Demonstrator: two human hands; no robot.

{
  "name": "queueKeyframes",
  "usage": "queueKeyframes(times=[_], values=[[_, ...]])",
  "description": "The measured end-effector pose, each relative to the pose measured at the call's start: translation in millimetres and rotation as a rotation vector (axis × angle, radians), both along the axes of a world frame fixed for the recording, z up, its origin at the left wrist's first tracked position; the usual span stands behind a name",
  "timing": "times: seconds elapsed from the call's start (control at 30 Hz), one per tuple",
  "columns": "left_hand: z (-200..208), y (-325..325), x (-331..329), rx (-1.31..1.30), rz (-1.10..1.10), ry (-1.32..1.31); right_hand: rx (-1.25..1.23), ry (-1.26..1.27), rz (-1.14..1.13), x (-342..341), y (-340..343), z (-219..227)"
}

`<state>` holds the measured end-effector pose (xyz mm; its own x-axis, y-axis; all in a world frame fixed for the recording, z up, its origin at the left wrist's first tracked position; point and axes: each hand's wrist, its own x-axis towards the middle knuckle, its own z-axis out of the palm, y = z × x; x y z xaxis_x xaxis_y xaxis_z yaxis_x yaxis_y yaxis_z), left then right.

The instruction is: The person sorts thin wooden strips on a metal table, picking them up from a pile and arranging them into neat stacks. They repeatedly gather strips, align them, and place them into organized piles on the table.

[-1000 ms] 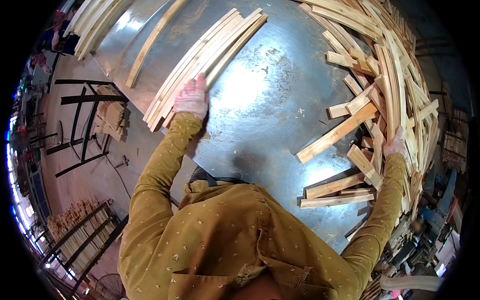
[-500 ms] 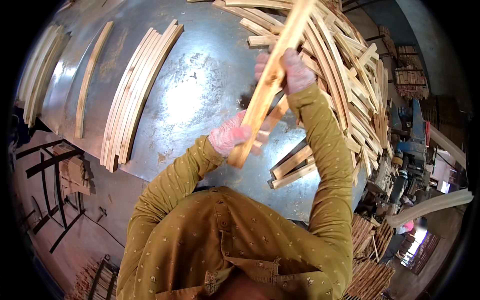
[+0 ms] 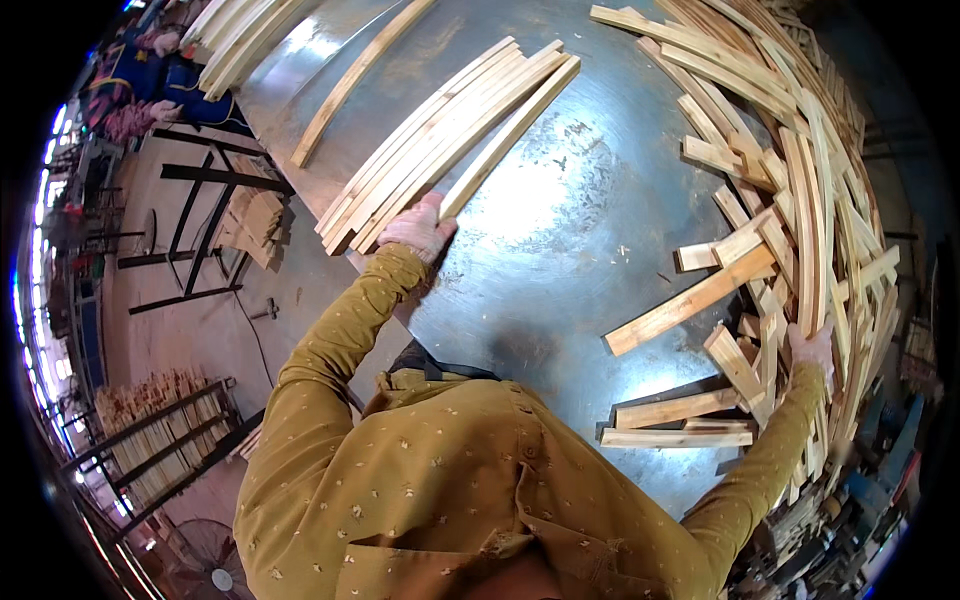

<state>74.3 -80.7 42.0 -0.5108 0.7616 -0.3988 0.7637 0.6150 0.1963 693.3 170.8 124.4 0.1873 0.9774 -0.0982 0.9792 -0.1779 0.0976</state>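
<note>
My left hand (image 3: 420, 228), in a pale pinkish glove, is closed at the near end of a wooden strip (image 3: 515, 130). That strip lies at a slight gap beside a row of several pale wooden strips (image 3: 430, 135) on the metal table. The fingers are partly hidden by the back of the hand. Far to the right, my right hand (image 3: 810, 350) is wrapped round the near end of a long wooden strip (image 3: 808, 230) in a heaped pile. The far end of that strip lies among other pieces.
The sheet-metal table (image 3: 540, 270) spreads before me. A lone strip (image 3: 360, 80) lies left of the row. Loose pieces (image 3: 690, 300) stick out from the pile. Black metal frames (image 3: 200, 220) stand on the floor at left; a person in blue (image 3: 150, 80) is at far left.
Both hands held one wooden strip in front of me; now they are apart. My left hand has gone to the row at left, my right to the pile. The view has turned.
</note>
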Motion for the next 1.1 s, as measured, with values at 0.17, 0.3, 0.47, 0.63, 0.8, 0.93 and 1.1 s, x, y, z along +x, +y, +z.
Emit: queueKeyframes(times=[0.17, 0.3, 0.47, 0.63, 0.8, 0.93, 1.1], values=[[-12.2, 6.7, -22.2, 0.451, -0.211, 0.607, 0.065, 0.821, -0.089, 113.7, -23.3, -53.1], [5.3, 29.1, 68.2, 0.614, 0.134, -0.834, -1.012, 1.944, -0.489, -38.8, -55.6, -6.9], [24.3, 58.3, 183.6, 0.051, 0.399, -2.066, -0.761, 1.846, -0.365, -210.0, -105.7, -60.0], [6.8, 66.8, 158.9, 0.022, 0.342, -1.683, -0.355, 1.569, -0.178, -280.4, -139.2, -84.8], [18.9, 38.9, 99.2, 0.311, -0.049, -0.987, -0.448, 1.763, -0.462, -313.6, -159.9, -93.3], [69.4, 18.8, 43.8, -0.116, -0.031, -0.563, -0.478, 2.019, -0.579, -322.6, -177.1, -108.3], [-7.2, -31.9, -32.0, 0.219, -0.266, 0.175, -0.414, 1.906, -0.613, -341.0, -189.7, -108.6]])
